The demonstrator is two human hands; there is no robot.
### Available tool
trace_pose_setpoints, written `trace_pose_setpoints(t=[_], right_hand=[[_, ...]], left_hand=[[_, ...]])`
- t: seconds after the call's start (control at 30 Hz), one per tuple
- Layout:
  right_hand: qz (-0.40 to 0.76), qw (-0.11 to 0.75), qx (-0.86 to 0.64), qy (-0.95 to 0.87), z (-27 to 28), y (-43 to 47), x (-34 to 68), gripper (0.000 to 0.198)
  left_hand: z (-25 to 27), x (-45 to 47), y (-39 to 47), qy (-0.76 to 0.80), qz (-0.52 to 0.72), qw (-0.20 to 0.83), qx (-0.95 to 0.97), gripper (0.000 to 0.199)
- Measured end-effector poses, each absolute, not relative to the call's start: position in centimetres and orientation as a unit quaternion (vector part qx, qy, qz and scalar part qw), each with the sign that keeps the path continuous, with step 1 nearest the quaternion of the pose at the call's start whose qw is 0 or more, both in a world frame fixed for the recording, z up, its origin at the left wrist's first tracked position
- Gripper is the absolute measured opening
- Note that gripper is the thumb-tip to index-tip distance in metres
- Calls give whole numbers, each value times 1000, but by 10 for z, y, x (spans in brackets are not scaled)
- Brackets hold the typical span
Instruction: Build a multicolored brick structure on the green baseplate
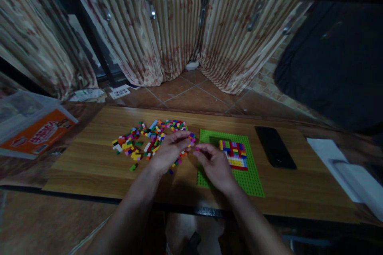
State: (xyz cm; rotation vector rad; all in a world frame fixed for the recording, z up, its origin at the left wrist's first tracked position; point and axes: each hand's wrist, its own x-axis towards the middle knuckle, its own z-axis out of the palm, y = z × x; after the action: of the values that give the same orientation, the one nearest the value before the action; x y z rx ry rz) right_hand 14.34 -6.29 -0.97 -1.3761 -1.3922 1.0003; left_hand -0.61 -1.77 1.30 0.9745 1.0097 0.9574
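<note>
My left hand [170,151] is over the right side of a loose pile of small coloured toy bricks [151,143]. Its thumb and fingers close on a small cluster of purple, blue and orange bricks [192,139]. Facing it, my right hand [216,165] pinches a tiny pink brick [197,148] between thumb and forefinger, above the left edge of a green studded baseplate [254,183]. On that plate stands a multicoloured brick build [235,150] with a white, yellow and red front; my right hand hides part of its left side.
A dark phone [275,147] lies right of the baseplate, with white papers [335,163] farther right. At the far left is a clear plastic box with an orange label [38,131]. The wooden table's [89,167] front edge runs below my forearms. Striped curtains [176,32] hang behind.
</note>
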Motion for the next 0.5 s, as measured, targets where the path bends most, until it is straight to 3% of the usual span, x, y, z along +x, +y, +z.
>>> trace_pose_setpoints(t=[0.1,0.23,0.37,0.5], right_hand=[[331,401,-574,-632,-11,-65,134,18],[363,399,-552,-636,-13,-64,127,23],[402,438,-570,-567,-16,-60,130,21],[458,502,-560,-473,-13,-55,133,32]], left_hand=[[15,-7,-18,456,419,670,410,29],[13,-9,-19,465,416,659,421,31],[9,-11,-17,470,402,623,478,29],[6,-6,-18,444,394,615,519,21]])
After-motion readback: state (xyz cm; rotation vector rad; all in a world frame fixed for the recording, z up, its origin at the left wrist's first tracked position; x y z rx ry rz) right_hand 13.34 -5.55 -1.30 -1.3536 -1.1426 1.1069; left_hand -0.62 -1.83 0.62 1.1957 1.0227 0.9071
